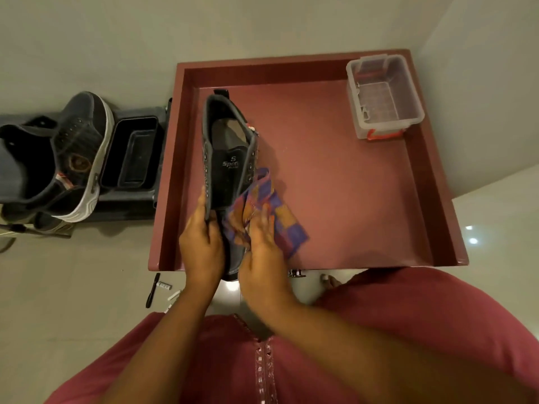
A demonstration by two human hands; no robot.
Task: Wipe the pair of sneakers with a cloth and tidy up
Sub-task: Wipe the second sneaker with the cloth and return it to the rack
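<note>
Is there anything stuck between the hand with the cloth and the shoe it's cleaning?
Only the purple and orange checked cloth itself. The right hand presses it against the dark grey sneaker, which the left hand holds steady over the maroon tray. Nothing else is in the way.

Over a maroon tray (pixel 186 170), a left hand (pixel 201 243) grips the toe end of a dark sneaker (pixel 227 153) while the right hand (pixel 262 252) presses a purple-and-orange checked cloth (pixel 280 217) against it; a clear plastic box (pixel 382 97) sits well beyond the fingers.
</note>
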